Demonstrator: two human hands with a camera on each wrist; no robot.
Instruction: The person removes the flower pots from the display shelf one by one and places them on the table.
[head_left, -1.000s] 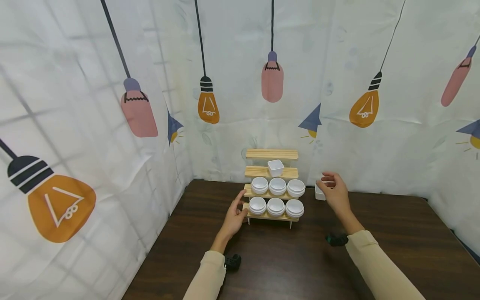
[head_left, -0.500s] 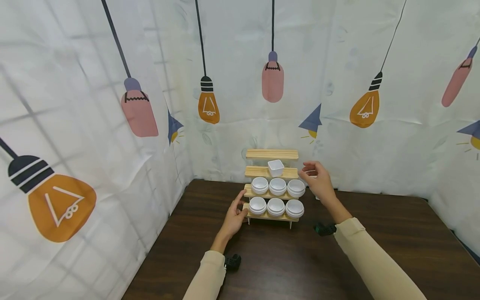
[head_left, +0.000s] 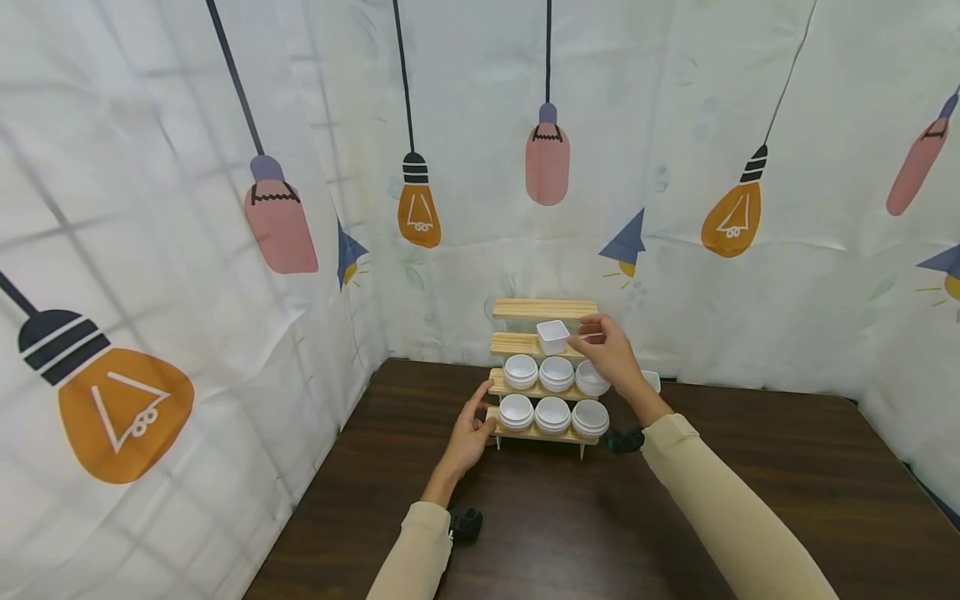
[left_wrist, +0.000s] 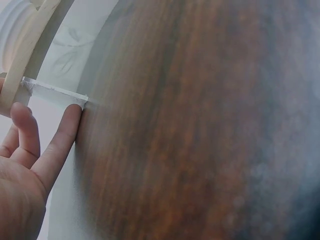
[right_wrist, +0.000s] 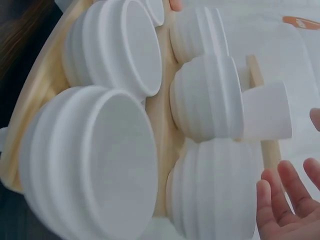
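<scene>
A wooden tiered stand holds several white round ribbed bowls on its two lower steps. On the step above them sits a white square cup. My left hand touches the stand's left end; in the left wrist view one straight finger meets a clear support under the board. Just right of the square cup, my right hand hovers with spread fingers. The right wrist view shows those fingers apart from the cup. In the head view the hand partly covers the rightmost bowl of the second step.
Another white square cup is partly hidden behind my right forearm, right of the stand. The dark wooden table extends to both sides. A white sheet printed with lamps hangs close behind the stand.
My right hand has moved left and slightly up, from over the square cup at right to beside the one on the stand. The left hand has kept its place.
</scene>
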